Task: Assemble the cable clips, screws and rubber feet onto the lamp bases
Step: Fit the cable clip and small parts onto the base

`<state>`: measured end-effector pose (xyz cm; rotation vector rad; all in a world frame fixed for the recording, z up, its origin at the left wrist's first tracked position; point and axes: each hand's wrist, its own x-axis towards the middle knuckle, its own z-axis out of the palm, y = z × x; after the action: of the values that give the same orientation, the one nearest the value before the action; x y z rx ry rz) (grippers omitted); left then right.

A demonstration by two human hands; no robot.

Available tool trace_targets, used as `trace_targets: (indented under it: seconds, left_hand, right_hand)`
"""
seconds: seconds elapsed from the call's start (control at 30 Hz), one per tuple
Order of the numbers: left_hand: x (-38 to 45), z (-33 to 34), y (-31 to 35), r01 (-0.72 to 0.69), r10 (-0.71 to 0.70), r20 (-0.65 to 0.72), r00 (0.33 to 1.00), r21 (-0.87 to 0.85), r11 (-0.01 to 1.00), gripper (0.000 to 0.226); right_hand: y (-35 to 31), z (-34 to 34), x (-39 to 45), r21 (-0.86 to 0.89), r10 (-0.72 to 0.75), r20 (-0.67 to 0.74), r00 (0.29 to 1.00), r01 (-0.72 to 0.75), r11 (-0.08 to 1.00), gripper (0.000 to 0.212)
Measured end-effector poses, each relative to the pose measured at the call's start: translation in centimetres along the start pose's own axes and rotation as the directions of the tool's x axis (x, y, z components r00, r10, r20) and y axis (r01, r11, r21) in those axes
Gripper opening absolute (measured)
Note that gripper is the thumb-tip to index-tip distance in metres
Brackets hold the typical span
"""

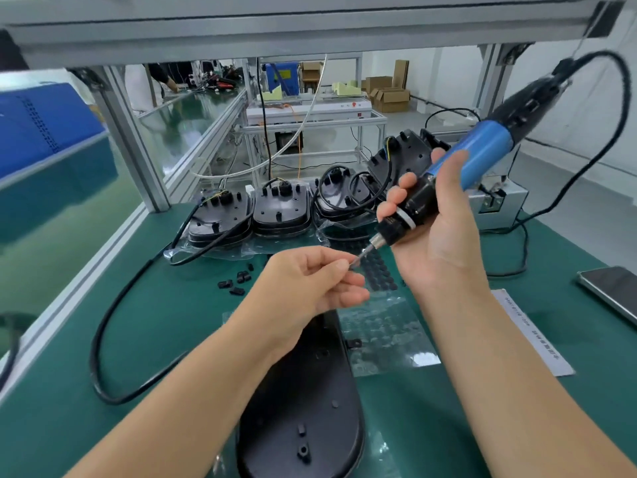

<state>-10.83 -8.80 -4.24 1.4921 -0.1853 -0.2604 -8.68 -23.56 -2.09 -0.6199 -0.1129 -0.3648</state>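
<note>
1. Here, the right hand (pixel 434 232) grips the electric screwdriver (pixel 458 174), fingers wrapped round its black collar and the blue barrel rising up and to the right, away from the body.
2. The left hand (pixel 310 281) pinches thumb and forefinger together right at the tip of the bit (pixel 362 255). It seems to be setting a screw onto the bit, though the screw itself is too small to make out.
3. The tool's long axis slants from upper right down to lower left, so the bit points at the left fingertips and not at the work.
4. The lamp base (pixel 303 401) being worked on lies flat on the green mat (pixel 155 339) directly below both forearms, its long axis running toward the person, with small screw posts showing on its near half.
5. By my reading, the coming move turns on this: the driver must swing down and tip upright to meet a post, and the base sits below and nearer than the bit, slightly closer to the left arm.
6. Further out, loose cable clips (pixel 236 281) lie left of the hands, a sheet of rubber feet (pixel 379 270) lies just beyond them, and more bases (pixel 275 212) stand in a row at the back.
</note>
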Motion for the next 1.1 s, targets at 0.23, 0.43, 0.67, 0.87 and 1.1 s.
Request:
trace_targets:
  seconds: [0.23, 0.43, 0.67, 0.87, 1.1]
  left_hand:
    - [-0.9, -8.9, 2.4, -0.138, 0.222, -0.13, 0.966, 0.469, 0.872, 0.026]
    - [-1.8, -9.9, 0.6, -0.082, -0.04, 0.147, 0.988, 0.733, 0.675, 0.03]
    - [-0.4, -9.3, 0.1, -0.07, -0.037, 0.137, 0.99, 0.702, 0.709, 0.008]
    - [-0.1, -10.0, -0.6, -0.085, 0.025, 0.095, 0.995, 0.703, 0.706, 0.008]
    - [-0.2, -10.4, -1.5, -0.066, 0.032, 0.065, 0.997, 0.642, 0.764, 0.011]
  right_hand:
    - [0.7, 2.9, 0.3, 0.015, 0.104, 0.128, 0.986, -0.107, 0.994, 0.054]
    - [2.3, 3.2, 0.1, -0.201, 0.046, 0.163, 0.985, -0.013, 0.98, 0.032]
    - [2.5, 3.3, -1.1, -0.326, -0.036, 0.188, 0.982, 0.097, 0.94, 0.025]
    - [2.5, 3.7, -2.1, -0.344, -0.008, 0.279, 0.96, 0.107, 0.933, 0.016]
    - [3.7, 5.0, -1.9, -0.442, 0.053, 0.35, 0.935, 0.115, 0.89, 0.07]
